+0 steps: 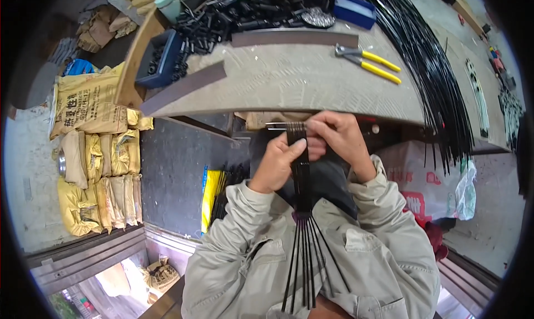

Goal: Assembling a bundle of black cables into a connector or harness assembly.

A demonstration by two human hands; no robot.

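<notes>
A bundle of slim black rods runs from the table's edge down over my lap. Its upper part is packed flat, and below a purple band the rods fan out toward my chest. My left hand is closed around the upper part, thumb across the front. Thin pale metallic pieces stick out leftward at the top of the bundle. My right hand is closed beside the bundle's upper right edge, fingers curled and pinched; what they hold is hidden.
On the worktable lie yellow-handled pliers, dark flat strips, a heap of black parts, blue bins and long black rods hanging over the right edge. Yellow-brown sacks stand at left.
</notes>
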